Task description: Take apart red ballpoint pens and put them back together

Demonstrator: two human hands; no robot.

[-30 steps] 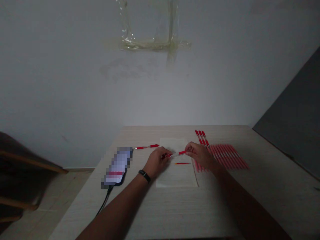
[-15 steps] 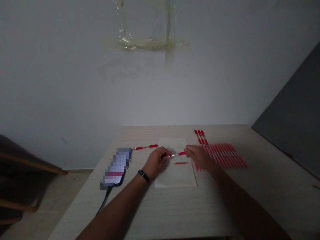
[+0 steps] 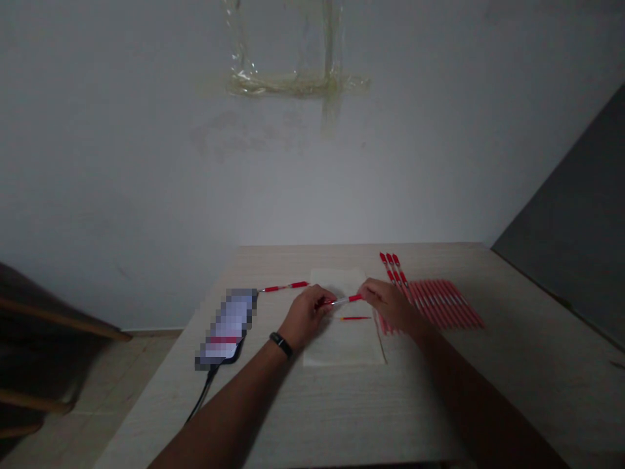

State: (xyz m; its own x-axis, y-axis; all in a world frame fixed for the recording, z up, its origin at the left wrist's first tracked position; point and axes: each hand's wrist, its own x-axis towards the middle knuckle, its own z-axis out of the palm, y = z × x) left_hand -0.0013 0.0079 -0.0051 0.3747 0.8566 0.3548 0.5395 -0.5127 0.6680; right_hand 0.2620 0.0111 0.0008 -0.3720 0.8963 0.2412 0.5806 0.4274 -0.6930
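Note:
A red pen with a clear middle section point(image 3: 340, 301) spans the gap between my two hands, above a pale sheet of paper point(image 3: 342, 348). My left hand point(image 3: 308, 311) is closed on its left end, and my right hand point(image 3: 387, 301) pinches the red right end. The fingers cover both tips. Just below the pen, a thin red refill with a yellowish end point(image 3: 355, 318) lies on the paper. Another red pen point(image 3: 286, 287) rests to the left, beyond my left hand.
Many red pens point(image 3: 442, 303) lie in a slanted row right of the paper, with several capped ones point(image 3: 394, 268) reaching further back. A phone point(image 3: 228, 326) with a cable point(image 3: 202, 394) sits on the left of the wooden table point(image 3: 351, 417). A wall point(image 3: 361, 189) stands behind.
My right hand has shifted very slightly up and left, still on the pen's right end. My left hand stays almost where it was.

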